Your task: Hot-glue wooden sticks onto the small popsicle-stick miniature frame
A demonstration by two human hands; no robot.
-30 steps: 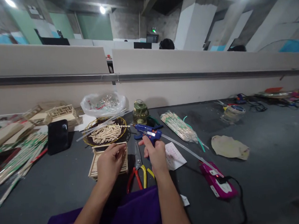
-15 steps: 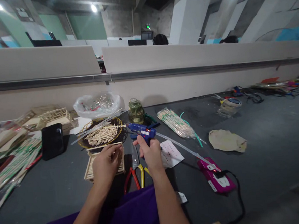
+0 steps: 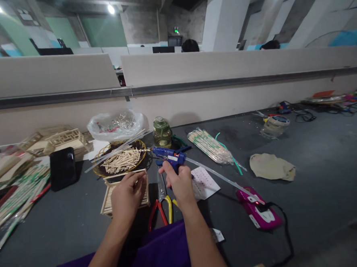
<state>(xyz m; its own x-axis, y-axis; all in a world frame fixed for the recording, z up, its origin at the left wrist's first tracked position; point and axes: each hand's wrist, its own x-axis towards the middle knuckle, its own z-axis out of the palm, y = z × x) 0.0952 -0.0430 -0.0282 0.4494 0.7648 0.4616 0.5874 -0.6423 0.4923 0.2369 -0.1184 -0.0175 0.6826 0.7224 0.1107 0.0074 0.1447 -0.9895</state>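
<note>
The right hand is wrapped around the grip of the blue glue gun; the left hand curls, fingertips close together, over the small wooden stick frame beneath it. If the gun swung down and left, its nozzle could burn those fingers; the long glue stick trailing rightward might snag on the magenta power box. The left hand covers much of the frame, and whether it pinches a stick cannot be told.
</note>
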